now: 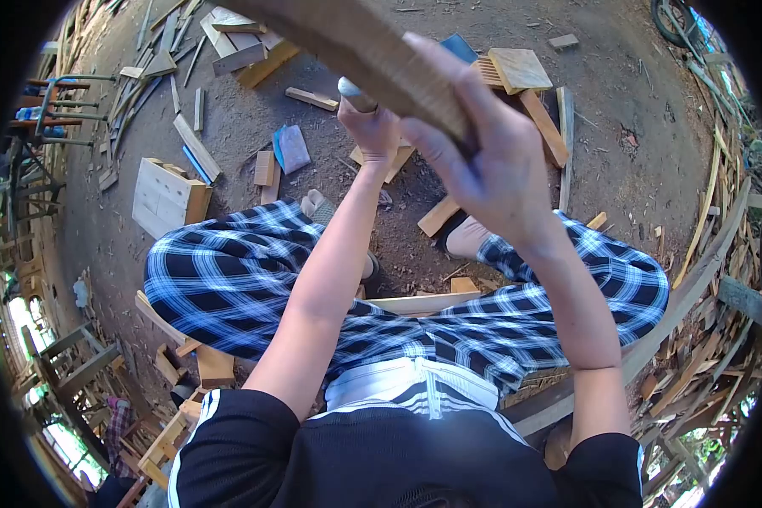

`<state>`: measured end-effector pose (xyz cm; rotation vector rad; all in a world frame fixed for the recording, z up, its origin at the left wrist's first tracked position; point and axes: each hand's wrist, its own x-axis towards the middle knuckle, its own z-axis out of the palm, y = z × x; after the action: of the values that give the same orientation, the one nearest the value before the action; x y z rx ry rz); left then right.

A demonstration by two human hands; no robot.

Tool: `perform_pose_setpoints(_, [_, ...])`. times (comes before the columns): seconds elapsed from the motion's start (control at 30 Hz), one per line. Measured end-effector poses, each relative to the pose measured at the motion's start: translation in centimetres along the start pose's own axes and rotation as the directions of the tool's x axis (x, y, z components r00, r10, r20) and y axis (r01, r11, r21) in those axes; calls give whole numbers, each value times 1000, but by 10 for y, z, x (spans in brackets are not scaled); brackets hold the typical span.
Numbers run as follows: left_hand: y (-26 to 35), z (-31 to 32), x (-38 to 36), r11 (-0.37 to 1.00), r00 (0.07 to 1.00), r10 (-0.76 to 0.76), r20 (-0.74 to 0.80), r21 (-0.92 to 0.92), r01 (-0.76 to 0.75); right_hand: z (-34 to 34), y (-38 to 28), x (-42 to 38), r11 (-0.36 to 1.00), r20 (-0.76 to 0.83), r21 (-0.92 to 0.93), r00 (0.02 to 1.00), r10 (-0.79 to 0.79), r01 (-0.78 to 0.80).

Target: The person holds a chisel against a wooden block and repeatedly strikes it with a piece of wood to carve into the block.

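Note:
My right hand (499, 152) is raised close to the camera, its thumb and fingers wrapped round the lower end of a thick length of wood (347, 42). The wood runs up and left out of view. Farther out, my left hand (372, 131) is closed round a handle with a pale, rounded end (356, 93). The wood passes in front of that hand and hides part of its fingers and whatever the handle belongs to.
I sit with knees spread on a wooden beam (559, 411). Wood offcuts (525, 69) and a boxy wooden block (162, 201) lie on the dirt floor. A blue-and-grey packet (292, 149) is between them. Scrap wood (711, 356) piles up at right; a chair (59, 110) stands at left.

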<state>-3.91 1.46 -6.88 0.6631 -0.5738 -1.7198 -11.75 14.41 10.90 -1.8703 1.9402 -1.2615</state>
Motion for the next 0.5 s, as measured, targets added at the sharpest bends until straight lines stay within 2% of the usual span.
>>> perform_pose_setpoints(0.03, [-6,-10,3,999,999,-41,-18,17,41,5,4,-5,997,-19,-69,999,-45,44])
perform_pose_setpoints(0.07, [-14,-16,7,996,996,-82,-28,31,83,10,12,-10,971,119,-237,993,14,14])
perform_pose_setpoints(0.1, [-39,-39,22,898,999,-36,11,-438,38,9,10,-10,969,103,-246,995,17,9])
perform_pose_setpoints(0.13, [-38,-33,33,896,999,-37,30,-442,47,9,9,-8,971,181,-233,978,101,-57])
perform_pose_setpoints(0.17, [-32,-34,41,984,991,122,56,-138,-113,11,8,-7,968,271,-218,946,179,-121])
perform_pose_setpoints(0.2, [-25,-45,39,944,961,254,112,188,-271,11,6,-9,979,243,-120,951,191,-166])
perform_pose_setpoints(0.23, [-19,-51,38,776,911,354,211,478,-412,15,8,-16,979,254,-112,948,192,-168])
perform_pose_setpoints(0.27, [11,-9,8,645,803,566,185,507,-571,21,15,-22,966,196,48,950,241,-255])
perform_pose_setpoints(0.3, [23,-1,7,642,801,571,180,510,-572,23,21,-28,921,145,210,942,302,-327])
perform_pose_setpoints(0.33, [32,0,9,792,885,465,0,447,-416,19,26,-31,806,289,286,849,442,-518])
perform_pose_setpoints(0.37, [40,1,12,907,935,317,-161,341,-249,21,37,-37,808,285,286,851,442,-515])
perform_pose_setpoints(0.4, [44,-3,18,908,937,315,-153,334,-251,28,53,-46,795,276,234,822,498,-560])
perform_pose_setpoints(0.47, [45,-28,30,951,905,231,-358,278,-133,39,79,-61,773,273,156,779,565,-615])
perform_pose_setpoints(0.5, [49,-40,32,987,894,156,-420,96,-127,43,84,-65,769,286,133,767,574,-625])
